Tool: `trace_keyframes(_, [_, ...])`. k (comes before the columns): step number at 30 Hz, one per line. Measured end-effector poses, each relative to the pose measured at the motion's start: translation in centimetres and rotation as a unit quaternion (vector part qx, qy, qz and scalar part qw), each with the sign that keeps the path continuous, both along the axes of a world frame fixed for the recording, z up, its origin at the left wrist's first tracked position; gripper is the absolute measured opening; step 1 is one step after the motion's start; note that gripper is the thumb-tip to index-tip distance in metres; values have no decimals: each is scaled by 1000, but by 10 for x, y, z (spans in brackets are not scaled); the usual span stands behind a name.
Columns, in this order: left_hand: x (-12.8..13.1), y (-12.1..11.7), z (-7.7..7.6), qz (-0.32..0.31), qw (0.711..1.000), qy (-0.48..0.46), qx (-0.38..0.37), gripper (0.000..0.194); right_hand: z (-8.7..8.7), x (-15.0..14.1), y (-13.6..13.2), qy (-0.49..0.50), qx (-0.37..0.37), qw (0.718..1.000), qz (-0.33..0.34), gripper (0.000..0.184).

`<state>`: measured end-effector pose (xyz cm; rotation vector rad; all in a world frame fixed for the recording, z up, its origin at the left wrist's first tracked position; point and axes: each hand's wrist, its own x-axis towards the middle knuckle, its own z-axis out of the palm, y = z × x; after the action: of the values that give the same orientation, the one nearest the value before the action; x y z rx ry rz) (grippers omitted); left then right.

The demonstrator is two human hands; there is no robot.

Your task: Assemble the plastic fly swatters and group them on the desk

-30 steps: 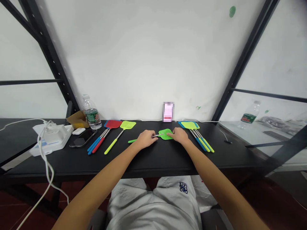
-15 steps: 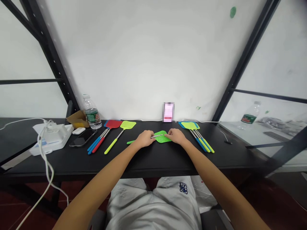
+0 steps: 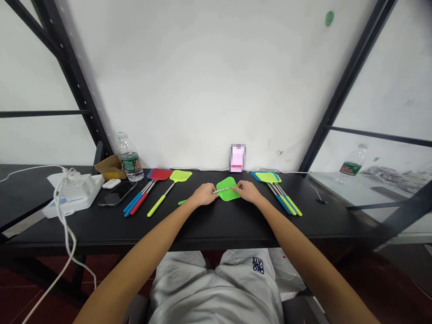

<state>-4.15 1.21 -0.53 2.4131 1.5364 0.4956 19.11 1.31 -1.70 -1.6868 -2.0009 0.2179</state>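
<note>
Between my hands, a green fly swatter lies sideways over the black table, its perforated head to the right and its handle end showing past my left wrist. My left hand is closed round the metal shaft just left of the head. With fingers pinched, my right hand grips the head's right edge. To the left lie a yellow-green fly swatter and a group of blue and red fly swatters. A stack of blue and yellow-green fly swatters rests to the right.
A lit phone leans on the wall. At left are a water bottle, a cardboard box, a white case, a dark phone and a white power strip with cables. A short cable lies at right.
The green swatter's head has tilted up slightly between my hands, and more of its upper part shows. Both hands keep their hold in nearly the same place.
</note>
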Motion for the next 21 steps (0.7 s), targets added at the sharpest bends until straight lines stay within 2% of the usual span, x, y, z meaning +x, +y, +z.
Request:
trace_keyframes(5, [-1,0,-1,5,999,-26,18,19,3,2,1,126,-25,991,27,26])
trace_keyframes(8, [-2,-3,1,7,999,-43,22,27,4,7,4,176,-10,984,5,21])
trace_keyframes(13, [-4,-7,6,7,998,-46,34,34,4,17,10,194,54,978,-60,21])
trace_keyframes(21, [-5,-6,6,49,997,-47,35,40,7,18,9,193,59,977,-64,22])
